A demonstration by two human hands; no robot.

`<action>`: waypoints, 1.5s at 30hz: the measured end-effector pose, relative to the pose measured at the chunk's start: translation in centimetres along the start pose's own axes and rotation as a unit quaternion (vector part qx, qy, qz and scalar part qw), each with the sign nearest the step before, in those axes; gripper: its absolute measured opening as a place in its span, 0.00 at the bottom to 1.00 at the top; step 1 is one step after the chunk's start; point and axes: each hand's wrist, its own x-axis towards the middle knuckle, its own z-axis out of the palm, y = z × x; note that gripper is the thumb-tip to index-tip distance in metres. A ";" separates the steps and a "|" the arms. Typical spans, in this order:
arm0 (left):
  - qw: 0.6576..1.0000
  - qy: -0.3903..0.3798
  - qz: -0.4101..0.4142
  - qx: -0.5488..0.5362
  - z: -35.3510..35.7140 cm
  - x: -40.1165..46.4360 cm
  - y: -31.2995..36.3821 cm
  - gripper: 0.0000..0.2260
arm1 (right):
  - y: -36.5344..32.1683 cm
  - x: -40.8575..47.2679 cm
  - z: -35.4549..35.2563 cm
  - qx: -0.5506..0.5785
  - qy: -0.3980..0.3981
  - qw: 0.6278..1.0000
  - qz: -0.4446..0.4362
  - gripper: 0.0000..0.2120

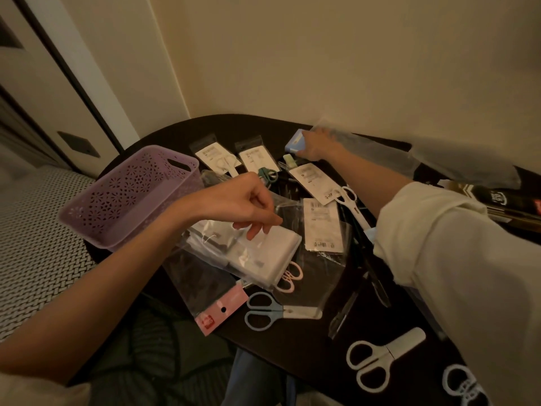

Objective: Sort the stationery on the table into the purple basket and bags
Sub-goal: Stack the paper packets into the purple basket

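Head view: sorting is under way. Left hand (246, 200) pinches a clear bag (251, 253) over the tabletop (292, 341), beside the basket (128, 194). Right hand (317, 145) grips a blue pack (295, 143) at the far edge. Next, I judge: bring the pack across to the bag's mouth

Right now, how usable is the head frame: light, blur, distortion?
Head view: dim, warm light; dark table swallows the black pens. Right hand at the blue box is motion-smeared, left hand fairly sharp. Glare on the clear bags. Wide-angle bends the edges.
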 end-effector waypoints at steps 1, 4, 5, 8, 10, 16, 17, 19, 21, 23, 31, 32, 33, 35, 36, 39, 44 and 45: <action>1.000 -0.008 0.000 0.000 -0.1 0.1 0.0 0.11 | 0.0 0.3 0.2 -0.012 -0.009 1.000 0.001 0.36; 1.000 -0.025 0.003 0.000 -0.3 0.3 -0.1 0.11 | 0.1 1.2 0.7 -0.035 -0.035 0.999 0.006 0.35; 1.000 -0.027 0.004 -0.002 -0.3 0.3 -0.2 0.11 | 0.1 1.5 0.8 -0.034 -0.042 0.999 0.009 0.35; 1.000 -0.028 0.005 -0.007 -0.4 0.4 -0.2 0.11 | 0.0 2.1 0.9 -0.027 -0.051 0.998 0.008 0.37; 0.999 -0.031 0.010 -0.008 -0.4 0.5 -0.3 0.11 | -0.1 2.3 0.9 -0.019 -0.052 0.998 0.016 0.42; 0.999 -0.026 0.014 -0.015 -0.4 0.5 -0.7 0.11 | 0.9 3.4 1.3 0.038 -0.043 0.998 0.039 0.46; 0.999 -0.025 0.015 -0.014 -0.4 0.6 -0.8 0.11 | 1.0 3.3 1.4 0.041 -0.032 0.998 0.044 0.47; 0.999 -0.026 0.016 -0.016 -0.4 0.6 -1.0 0.11 | 0.9 2.8 1.5 0.055 -0.012 0.997 0.059 0.48; 0.999 -0.025 0.016 -0.021 -0.3 0.7 -1.0 0.11 | 0.9 2.3 1.3 0.069 -0.001 0.994 0.086 0.51; 0.999 -0.022 0.016 -0.024 -0.2 0.7 -1.0 0.11 | 0.9 2.4 1.5 0.082 0.012 0.991 0.106 0.53; 1.000 0.000 0.004 -0.022 0.2 0.6 -0.7 0.11 | 0.7 0.5 0.8 0.137 0.065 0.984 0.099 0.48; 1.000 0.006 0.003 -0.020 0.3 0.5 -0.6 0.11 | 0.8 0.1 0.6 0.151 0.072 0.981 0.100 0.48; 1.000 0.012 0.003 -0.019 0.4 0.4 -0.5 0.11 | 1.0 -0.4 0.3 0.166 0.080 0.977 0.104 0.47; 1.000 0.022 0.003 -0.019 0.5 0.2 -0.4 0.11 | 1.2 -1.3 -0.1 0.192 0.092 0.971 0.112 0.45; 0.999 0.026 0.004 -0.018 0.6 0.1 -0.4 0.11 | 1.4 -1.8 -0.2 0.196 0.099 0.969 0.115 0.44; 0.999 0.041 0.002 -0.016 0.7 -0.2 -0.2 0.11 | 1.8 -3.3 -0.5 0.210 0.118 0.963 0.120 0.42; 0.998 0.067 -0.010 -0.017 1.1 -0.7 0.2 0.11 | 2.5 -5.7 -0.8 0.266 0.164 0.943 0.116 0.41; 0.997 0.074 -0.012 -0.017 1.2 -0.8 0.2 0.11 | 2.6 -6.3 -1.0 0.280 0.181 0.936 0.110 0.41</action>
